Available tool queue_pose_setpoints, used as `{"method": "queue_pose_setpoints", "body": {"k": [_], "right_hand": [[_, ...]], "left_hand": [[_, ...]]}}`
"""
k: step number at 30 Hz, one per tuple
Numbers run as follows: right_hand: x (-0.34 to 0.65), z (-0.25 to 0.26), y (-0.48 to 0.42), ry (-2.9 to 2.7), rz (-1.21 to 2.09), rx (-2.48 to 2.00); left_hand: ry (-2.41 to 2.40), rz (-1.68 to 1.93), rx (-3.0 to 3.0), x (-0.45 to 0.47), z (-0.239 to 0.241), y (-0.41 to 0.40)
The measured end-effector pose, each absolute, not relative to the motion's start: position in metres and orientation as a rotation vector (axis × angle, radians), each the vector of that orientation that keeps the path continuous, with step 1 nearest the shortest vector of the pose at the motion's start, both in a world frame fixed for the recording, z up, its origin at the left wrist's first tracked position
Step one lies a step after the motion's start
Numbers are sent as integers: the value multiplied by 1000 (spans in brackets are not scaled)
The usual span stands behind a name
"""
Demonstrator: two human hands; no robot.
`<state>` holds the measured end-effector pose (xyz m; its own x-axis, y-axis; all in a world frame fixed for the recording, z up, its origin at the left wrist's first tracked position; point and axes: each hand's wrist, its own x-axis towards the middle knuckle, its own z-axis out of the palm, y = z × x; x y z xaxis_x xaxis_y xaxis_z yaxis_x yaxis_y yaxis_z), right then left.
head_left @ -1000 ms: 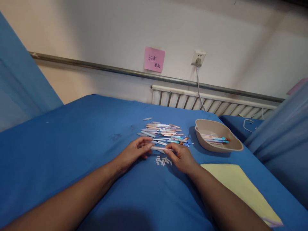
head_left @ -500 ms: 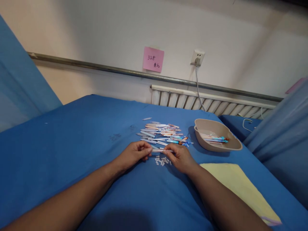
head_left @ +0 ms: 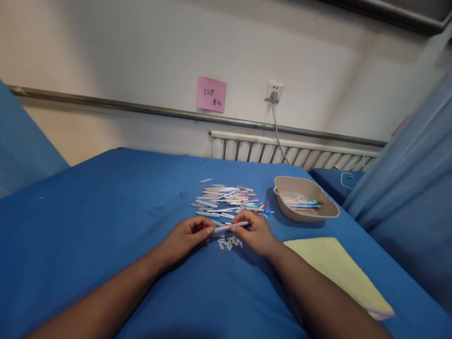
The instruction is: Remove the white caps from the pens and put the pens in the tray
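A pale pinkish pen [head_left: 221, 229] spans the gap between my two hands, held level above the blue sheet. My left hand [head_left: 192, 237] pinches its left end between thumb and fingers. At the other end, the fingers of my right hand [head_left: 254, 231] are closed around it. Just beyond the hands lies a loose pile of pen parts [head_left: 226, 200], with barrels, white refills and blue and orange pieces. Several small white pieces [head_left: 230, 243] are scattered on the sheet right below the held pen.
A beige basin [head_left: 305, 217] with pens inside stands to the right. Nearer me lies a folded yellow cloth [head_left: 328, 263]. Behind the blue-covered surface [head_left: 88, 226] are a radiator [head_left: 257, 149], a metal rail and a socket [head_left: 274, 91] with a cord. Blue curtains hang on both sides.
The view has shifted, so the scene sits slightly further left and lower. Both hands still hold the pen, and more of its pink length shows between them.
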<state>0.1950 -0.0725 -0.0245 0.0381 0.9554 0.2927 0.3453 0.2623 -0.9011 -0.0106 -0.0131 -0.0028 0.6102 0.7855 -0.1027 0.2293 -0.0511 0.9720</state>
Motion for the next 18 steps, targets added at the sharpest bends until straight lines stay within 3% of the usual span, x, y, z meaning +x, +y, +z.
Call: {"method": "queue_pose_setpoints", "body": {"k": [9, 18], "right_hand": [[193, -20, -63, -1370, 948, -1200], [196, -23, -58, -1431, 926, -1175]], "left_hand": [[876, 501, 1760, -10, 1, -7], [898, 378, 1874, -2, 7, -9]]}}
